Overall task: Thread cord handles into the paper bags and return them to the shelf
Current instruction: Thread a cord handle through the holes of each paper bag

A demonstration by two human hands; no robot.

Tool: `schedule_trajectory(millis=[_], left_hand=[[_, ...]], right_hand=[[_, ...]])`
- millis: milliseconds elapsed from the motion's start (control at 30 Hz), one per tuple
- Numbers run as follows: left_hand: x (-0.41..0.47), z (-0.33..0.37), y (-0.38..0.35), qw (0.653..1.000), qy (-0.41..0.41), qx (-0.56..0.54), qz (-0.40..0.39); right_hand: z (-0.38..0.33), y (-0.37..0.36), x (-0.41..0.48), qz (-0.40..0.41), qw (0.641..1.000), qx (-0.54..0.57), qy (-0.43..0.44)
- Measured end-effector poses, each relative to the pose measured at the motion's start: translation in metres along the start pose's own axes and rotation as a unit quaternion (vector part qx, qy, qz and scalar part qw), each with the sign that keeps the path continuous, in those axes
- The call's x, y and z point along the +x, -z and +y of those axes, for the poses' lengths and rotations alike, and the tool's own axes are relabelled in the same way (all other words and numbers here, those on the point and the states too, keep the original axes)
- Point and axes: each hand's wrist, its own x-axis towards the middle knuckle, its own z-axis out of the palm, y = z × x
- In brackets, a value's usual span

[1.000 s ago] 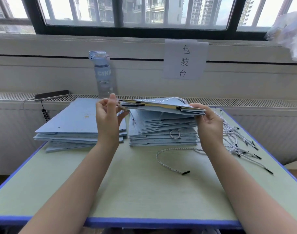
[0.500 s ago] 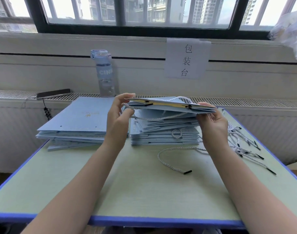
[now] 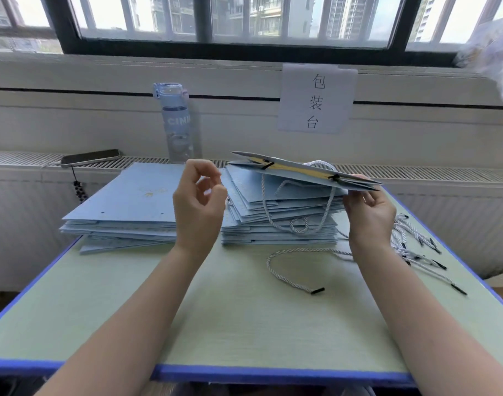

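Observation:
A flat light-blue paper bag (image 3: 299, 170) hangs in the air over the right stack (image 3: 279, 224), tilted down to the right. My right hand (image 3: 367, 207) grips its right end from below. A white cord handle (image 3: 299, 221) with black tips loops down from the bag's two holes. My left hand (image 3: 199, 198) floats to the left of the bag with fingers loosely curled, holding nothing. A second stack of blue bags (image 3: 124, 212) lies at the left. One loose cord (image 3: 290, 270) curls on the table in front of the right stack.
Several loose cords (image 3: 416, 247) lie at the table's right edge. A water bottle (image 3: 176, 121) and a phone (image 3: 90, 157) stand on the radiator ledge behind. A paper sign (image 3: 316, 98) hangs on the wall. The green table (image 3: 216, 315) has a blue rim.
My left hand has let go of the bag's left end and drawn back to the left. The bag now tilts, held by my right hand alone, and the cord handle hangs lower.

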Motion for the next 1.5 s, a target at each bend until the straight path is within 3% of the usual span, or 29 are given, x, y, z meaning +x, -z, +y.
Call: schedule_trajectory(millis=[67, 233, 367, 433, 500, 600, 667, 733, 800, 900, 967, 1033, 1233, 1400, 1500], left_hand=[[0.001, -0.004, 0.001, 0.999, -0.003, 0.038, -0.011], [0.001, -0.013, 0.002, 0.981, -0.058, 0.138, -0.122], [0.0, -0.008, 0.0, 0.992, -0.059, 0.101, -0.051], [0.001, -0.007, 0.001, 0.994, -0.046, 0.096, -0.006], [0.002, -0.007, 0.001, 0.993, -0.047, 0.105, 0.017], [0.005, -0.004, 0.003, 0.996, -0.036, 0.067, 0.05], [0.011, -0.003, 0.007, 0.996, -0.01, 0.026, 0.084], [0.014, 0.0, 0.01, 0.994, 0.009, 0.018, 0.103], [0.014, 0.0, 0.009, 0.993, 0.014, 0.028, 0.111], [0.012, 0.002, 0.009, 0.993, 0.005, 0.054, 0.108], [0.012, 0.002, 0.01, 0.994, 0.003, 0.054, 0.097], [0.012, 0.004, 0.009, 0.996, 0.006, 0.042, 0.082], [0.009, 0.004, 0.006, 1.0, 0.006, 0.004, 0.005], [0.007, 0.0, 0.005, 1.0, 0.007, 0.003, -0.003], [0.01, -0.007, 0.006, 0.999, 0.023, 0.032, 0.033]], right_hand=[[0.0, 0.001, -0.001, -0.003, 1.0, -0.009, 0.002], [-0.013, -0.003, -0.012, -0.056, 0.996, -0.047, 0.049], [-0.02, -0.006, -0.017, -0.076, 0.988, -0.119, 0.065], [-0.018, -0.008, -0.019, -0.043, 0.98, -0.165, 0.107], [-0.022, -0.011, -0.027, 0.005, 0.95, -0.186, 0.251], [-0.022, -0.012, -0.037, -0.052, 0.847, -0.22, 0.48], [-0.021, -0.017, -0.043, -0.106, 0.804, -0.231, 0.538], [-0.019, -0.023, -0.047, -0.161, 0.784, -0.232, 0.553], [-0.013, -0.025, -0.05, -0.232, 0.768, -0.262, 0.536], [-0.005, -0.023, -0.051, -0.346, 0.733, -0.38, 0.445], [-0.003, -0.021, -0.05, -0.372, 0.718, -0.442, 0.389], [-0.005, -0.019, -0.046, -0.361, 0.726, -0.463, 0.356], [-0.01, -0.015, -0.034, -0.302, 0.807, -0.458, 0.219], [-0.009, -0.016, -0.016, -0.213, 0.778, -0.543, 0.235], [-0.007, -0.01, -0.001, -0.192, 0.748, -0.612, 0.173]])
